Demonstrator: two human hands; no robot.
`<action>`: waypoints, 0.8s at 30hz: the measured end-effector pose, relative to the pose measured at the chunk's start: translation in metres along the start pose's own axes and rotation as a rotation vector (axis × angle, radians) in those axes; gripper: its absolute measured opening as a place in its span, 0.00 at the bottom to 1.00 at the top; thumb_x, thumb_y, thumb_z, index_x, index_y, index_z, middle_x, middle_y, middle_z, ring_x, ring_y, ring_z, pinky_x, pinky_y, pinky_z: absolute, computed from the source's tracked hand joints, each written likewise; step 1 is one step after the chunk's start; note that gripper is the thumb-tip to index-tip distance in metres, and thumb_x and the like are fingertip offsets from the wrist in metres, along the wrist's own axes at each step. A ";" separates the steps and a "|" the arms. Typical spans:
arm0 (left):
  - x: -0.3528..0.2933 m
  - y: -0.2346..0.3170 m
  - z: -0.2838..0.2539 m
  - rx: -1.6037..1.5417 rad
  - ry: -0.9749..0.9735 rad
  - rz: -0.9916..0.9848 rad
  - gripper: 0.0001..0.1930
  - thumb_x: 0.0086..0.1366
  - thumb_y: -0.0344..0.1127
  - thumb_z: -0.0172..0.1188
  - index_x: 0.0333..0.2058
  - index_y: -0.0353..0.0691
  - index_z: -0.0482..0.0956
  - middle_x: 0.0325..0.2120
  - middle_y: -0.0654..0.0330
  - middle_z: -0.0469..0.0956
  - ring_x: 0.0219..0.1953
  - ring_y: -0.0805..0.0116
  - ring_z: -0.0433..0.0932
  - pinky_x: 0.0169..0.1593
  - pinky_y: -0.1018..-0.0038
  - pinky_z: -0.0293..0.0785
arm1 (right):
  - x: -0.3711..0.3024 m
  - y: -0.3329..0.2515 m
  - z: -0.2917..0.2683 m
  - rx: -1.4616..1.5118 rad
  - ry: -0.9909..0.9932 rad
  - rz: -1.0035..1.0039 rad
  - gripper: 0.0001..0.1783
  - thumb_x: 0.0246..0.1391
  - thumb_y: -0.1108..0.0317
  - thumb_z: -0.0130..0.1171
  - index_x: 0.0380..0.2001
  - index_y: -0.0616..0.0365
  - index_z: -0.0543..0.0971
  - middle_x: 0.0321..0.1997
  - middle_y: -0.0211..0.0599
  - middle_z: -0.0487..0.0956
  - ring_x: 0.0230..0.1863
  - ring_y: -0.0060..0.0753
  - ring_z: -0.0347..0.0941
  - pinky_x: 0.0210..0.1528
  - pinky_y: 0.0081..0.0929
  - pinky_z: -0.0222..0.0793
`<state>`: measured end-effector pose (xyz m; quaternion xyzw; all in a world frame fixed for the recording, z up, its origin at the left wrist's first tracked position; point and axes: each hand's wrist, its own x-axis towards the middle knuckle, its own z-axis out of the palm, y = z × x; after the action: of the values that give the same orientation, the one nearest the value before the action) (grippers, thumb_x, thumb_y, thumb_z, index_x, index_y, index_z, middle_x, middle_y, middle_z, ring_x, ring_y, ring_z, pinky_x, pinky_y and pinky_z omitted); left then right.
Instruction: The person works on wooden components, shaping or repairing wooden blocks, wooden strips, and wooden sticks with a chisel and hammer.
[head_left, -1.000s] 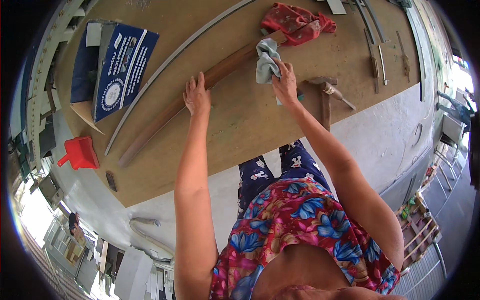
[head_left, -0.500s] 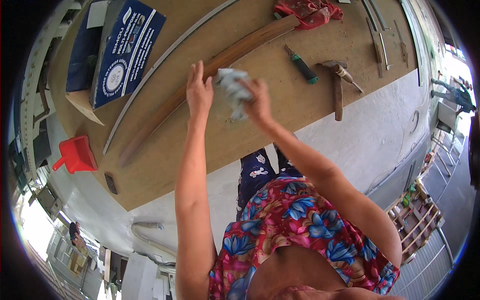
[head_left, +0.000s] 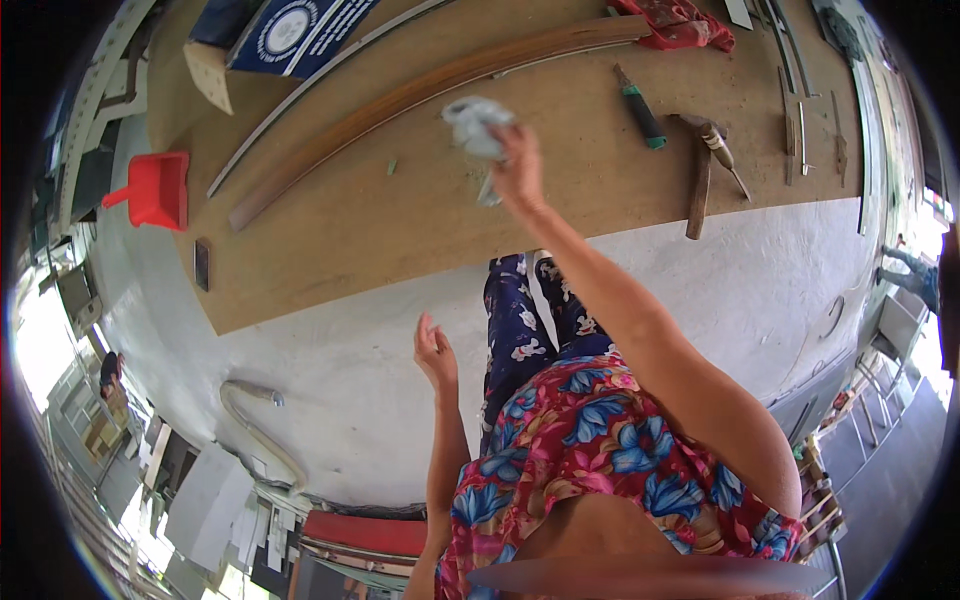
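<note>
My right hand [head_left: 519,172] is closed on a pale grey-blue rag [head_left: 478,126], bunched up with a loose end hanging below. Both are slightly blurred, over the brown work board on the near side of a long dark wooden strip [head_left: 400,92]. My left hand [head_left: 434,352] is off the board, low over the floor beside my legs. Its fingers are loosely bent and apart, with nothing visible in them. A small greenish scrap [head_left: 392,167] lies on the board between the strip and the rag.
Right of the rag lie a green-handled tool [head_left: 642,118], a hammer [head_left: 699,190] and a chisel [head_left: 724,157]. A red cloth [head_left: 685,22] touches the strip's far end. To the left are a red dustpan [head_left: 160,190], a dark block [head_left: 202,265] and a blue box [head_left: 300,35].
My left hand has left the strip and dropped toward me, below the board's edge. The right hand, still gripping the rag, stays near the strip. The whole view has shifted.
</note>
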<state>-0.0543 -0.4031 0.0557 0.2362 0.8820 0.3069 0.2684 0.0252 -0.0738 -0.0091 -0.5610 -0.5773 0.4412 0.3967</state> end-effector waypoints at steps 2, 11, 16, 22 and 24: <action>-0.034 -0.021 -0.015 -0.021 0.008 -0.032 0.19 0.65 0.23 0.53 0.56 0.34 0.70 0.46 0.46 0.78 0.44 0.57 0.81 0.48 0.67 0.78 | 0.016 -0.012 -0.044 0.411 0.104 0.144 0.33 0.41 0.86 0.56 0.54 0.52 0.75 0.56 0.34 0.72 0.61 0.35 0.64 0.64 0.34 0.62; -0.095 -0.074 -0.051 -0.188 -0.051 -0.080 0.20 0.65 0.21 0.53 0.56 0.34 0.70 0.43 0.46 0.79 0.43 0.60 0.82 0.47 0.69 0.79 | -0.083 0.072 -0.014 -0.477 -0.076 -0.081 0.36 0.40 0.79 0.51 0.58 0.49 0.74 0.63 0.38 0.70 0.69 0.45 0.55 0.71 0.44 0.43; -0.112 -0.122 -0.098 -0.164 -0.107 -0.099 0.20 0.65 0.21 0.52 0.56 0.34 0.70 0.42 0.46 0.79 0.42 0.61 0.82 0.47 0.69 0.79 | -0.200 -0.046 0.129 -0.163 -0.441 -0.175 0.36 0.37 0.84 0.50 0.55 0.48 0.76 0.58 0.43 0.73 0.60 0.46 0.65 0.65 0.42 0.57; -0.134 -0.204 -0.159 -0.153 0.010 -0.128 0.18 0.65 0.21 0.52 0.54 0.35 0.72 0.39 0.48 0.80 0.40 0.62 0.82 0.44 0.70 0.79 | -0.152 -0.008 0.048 -0.199 0.176 -0.371 0.34 0.39 0.86 0.48 0.53 0.53 0.76 0.55 0.40 0.75 0.57 0.45 0.68 0.61 0.41 0.60; -0.148 -0.226 -0.178 -0.122 -0.008 -0.183 0.17 0.64 0.22 0.53 0.53 0.36 0.73 0.37 0.49 0.81 0.38 0.61 0.82 0.42 0.70 0.80 | -0.132 0.022 -0.007 -0.319 0.311 -0.162 0.27 0.44 0.81 0.51 0.51 0.56 0.77 0.53 0.49 0.75 0.54 0.47 0.70 0.56 0.39 0.65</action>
<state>-0.1106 -0.7211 0.0722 0.1391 0.8786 0.3332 0.3126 0.0458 -0.2050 -0.0230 -0.6297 -0.6147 0.2194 0.4213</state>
